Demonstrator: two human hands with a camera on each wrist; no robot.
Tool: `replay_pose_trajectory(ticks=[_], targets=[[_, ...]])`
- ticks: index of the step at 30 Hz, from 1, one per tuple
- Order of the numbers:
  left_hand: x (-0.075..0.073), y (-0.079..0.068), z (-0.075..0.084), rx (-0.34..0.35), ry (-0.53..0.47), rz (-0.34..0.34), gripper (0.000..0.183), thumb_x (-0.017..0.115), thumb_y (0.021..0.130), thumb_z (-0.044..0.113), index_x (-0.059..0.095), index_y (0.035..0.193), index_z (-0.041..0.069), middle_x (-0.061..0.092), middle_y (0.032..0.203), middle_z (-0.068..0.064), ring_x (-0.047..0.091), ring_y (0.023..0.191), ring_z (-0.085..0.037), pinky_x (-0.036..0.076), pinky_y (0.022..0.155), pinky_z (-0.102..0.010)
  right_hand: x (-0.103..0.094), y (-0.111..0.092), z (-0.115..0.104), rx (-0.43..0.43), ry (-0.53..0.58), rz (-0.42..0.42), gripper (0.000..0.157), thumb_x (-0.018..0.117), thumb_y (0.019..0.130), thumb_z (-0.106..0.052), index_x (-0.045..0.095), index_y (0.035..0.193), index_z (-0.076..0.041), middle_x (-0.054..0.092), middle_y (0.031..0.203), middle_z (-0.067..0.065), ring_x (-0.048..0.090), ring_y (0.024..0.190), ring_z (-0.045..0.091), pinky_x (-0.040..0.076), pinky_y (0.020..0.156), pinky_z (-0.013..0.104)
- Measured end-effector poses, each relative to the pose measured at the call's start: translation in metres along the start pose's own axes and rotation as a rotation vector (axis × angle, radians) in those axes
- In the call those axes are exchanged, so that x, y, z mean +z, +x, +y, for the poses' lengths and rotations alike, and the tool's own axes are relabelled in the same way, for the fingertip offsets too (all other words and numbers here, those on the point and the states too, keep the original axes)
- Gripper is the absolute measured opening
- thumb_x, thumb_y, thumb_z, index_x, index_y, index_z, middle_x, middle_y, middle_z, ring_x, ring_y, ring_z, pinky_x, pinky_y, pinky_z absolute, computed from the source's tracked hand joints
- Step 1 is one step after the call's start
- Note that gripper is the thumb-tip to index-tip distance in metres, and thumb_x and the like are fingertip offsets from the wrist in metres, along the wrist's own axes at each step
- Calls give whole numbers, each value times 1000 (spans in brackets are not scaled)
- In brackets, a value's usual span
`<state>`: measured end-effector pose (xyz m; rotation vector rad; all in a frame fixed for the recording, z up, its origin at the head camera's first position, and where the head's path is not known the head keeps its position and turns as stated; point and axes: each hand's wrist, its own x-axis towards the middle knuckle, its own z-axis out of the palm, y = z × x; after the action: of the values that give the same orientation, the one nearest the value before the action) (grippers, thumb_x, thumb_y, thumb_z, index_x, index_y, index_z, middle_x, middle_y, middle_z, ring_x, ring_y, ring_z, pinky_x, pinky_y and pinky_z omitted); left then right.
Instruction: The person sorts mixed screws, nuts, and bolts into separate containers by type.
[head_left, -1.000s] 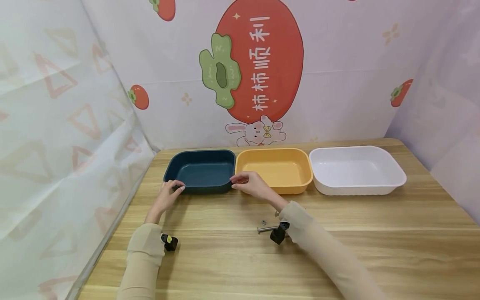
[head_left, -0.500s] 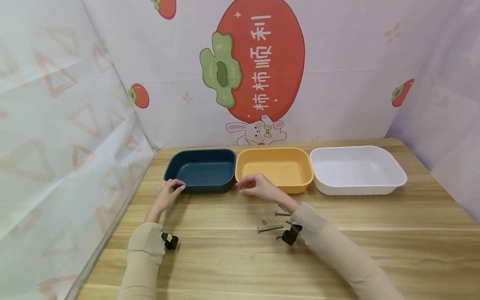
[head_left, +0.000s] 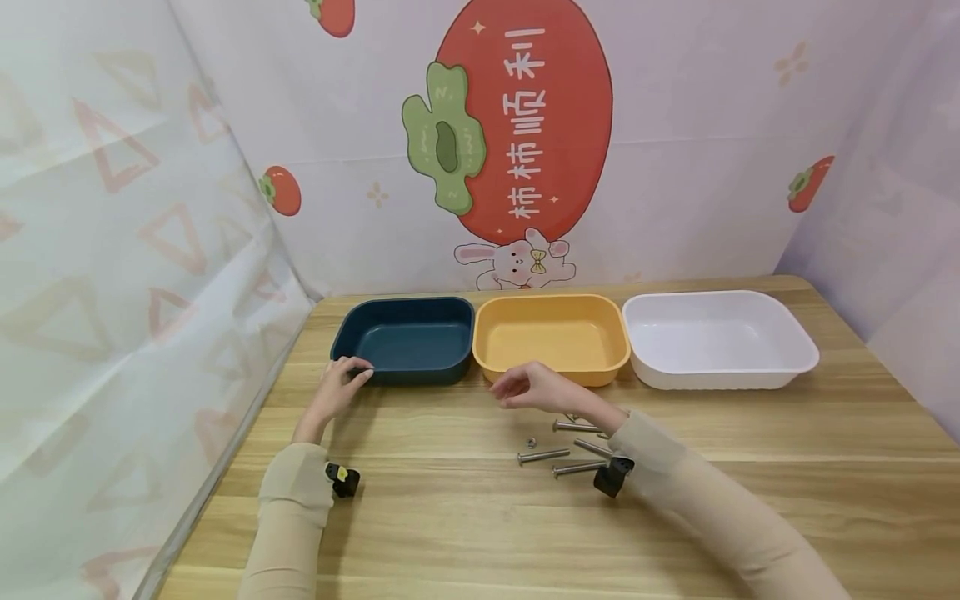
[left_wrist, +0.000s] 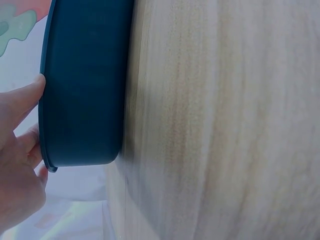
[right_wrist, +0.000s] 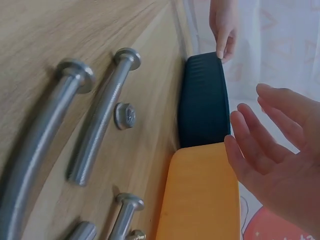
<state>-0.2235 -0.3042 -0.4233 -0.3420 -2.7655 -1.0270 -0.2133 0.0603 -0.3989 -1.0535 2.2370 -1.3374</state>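
At its near left corner, my left hand (head_left: pixel 337 392) holds the rim of a dark blue tray (head_left: pixel 397 377). The left wrist view has the thumb on that tray's rim (left_wrist: pixel 44 100) and the other fingers by the corner. My right hand (head_left: pixel 542 388), its fingers loosely bent and holding nothing, hovers just in front of the yellow tray (head_left: pixel 551 333). Below it on the wooden table lie several bolts, among them one long bolt (head_left: pixel 543 456), and a small nut (head_left: pixel 531 442). The right wrist view brings the nut (right_wrist: pixel 125 116) up close, with the palm (right_wrist: pixel 290 185) empty.
A white tray (head_left: pixel 720 379) stands to the right of the yellow one, so the three trays form a row along the back of the table (head_left: pixel 450 517). Behind them hangs a printed cloth (head_left: pixel 675 208), and another cloth (head_left: pixel 127 292) borders the left side.
My right hand has come off the dark blue tray's right corner and moved right and toward me, uncovering more of the bolts. The left hand keeps its place at the tray's corner.
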Motion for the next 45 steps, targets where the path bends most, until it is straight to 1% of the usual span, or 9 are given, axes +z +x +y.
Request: replay_pose_trajectory(ticks=[9,15,18,22,27,32,38,41,45], targets=[[0,0,0,-9,7,-5,15,55,88,12,60,96,0,54,92,-17,37,80,-28,25,76,-40,2,-15,4,0,-83,-117,21,60,82,-3,62,101,5,64,94,15,58,80,13,47,72,22],[-1,-1,2,-9,12,-9,16,54,88,12,60,97,0,54,93,-17,38,83,-29,25,76,-40,6,-22,11,-15,-125,-158,18,61,79,0,63,96,3,64,90,12,59,79,12,47,71,23],[-1,-1,2,-6,14,-9,16,54,88,12,60,97,0,54,93,-17,38,83,-29,25,76,-40,7,-25,13,-11,-136,-167,17,63,78,0,64,96,3,64,90,11,59,79,12,47,70,20],[-1,-1,3,-8,10,-9,15,55,87,11,60,96,0,54,92,-17,38,83,-29,25,76,-40,8,-28,16,-25,-153,-186,19,64,77,1,64,96,4,65,90,12,61,79,17,47,69,20],[-1,-1,4,-12,5,-11,15,55,87,11,60,96,1,54,93,-17,39,87,-31,25,77,-41,8,-31,20,-40,-178,-206,20,64,76,3,63,96,4,64,89,11,62,80,19,47,68,20],[-1,-1,3,-11,6,-11,15,55,87,12,60,96,1,54,93,-17,39,89,-31,24,78,-42,9,-33,22,-26,-190,-208,20,64,75,4,64,95,3,64,89,9,61,79,16,48,68,21],[-1,-1,2,-11,4,-12,14,55,87,11,60,95,1,54,92,-17,39,88,-32,23,79,-43,12,-32,26,-23,-229,-201,20,64,73,5,65,92,1,64,86,6,59,75,10,46,65,19],[-1,-1,2,-11,4,-14,14,55,87,11,60,96,1,54,92,-17,38,87,-31,23,79,-43,12,-30,28,-38,-250,-202,19,64,72,5,65,90,0,63,83,4,56,71,7,45,63,18],[-1,0,2,-11,8,-12,15,55,87,11,60,96,1,54,93,-17,38,86,-30,24,79,-42,12,-29,30,-50,-252,-209,20,65,70,5,65,89,0,62,81,4,53,68,7,44,61,18]])
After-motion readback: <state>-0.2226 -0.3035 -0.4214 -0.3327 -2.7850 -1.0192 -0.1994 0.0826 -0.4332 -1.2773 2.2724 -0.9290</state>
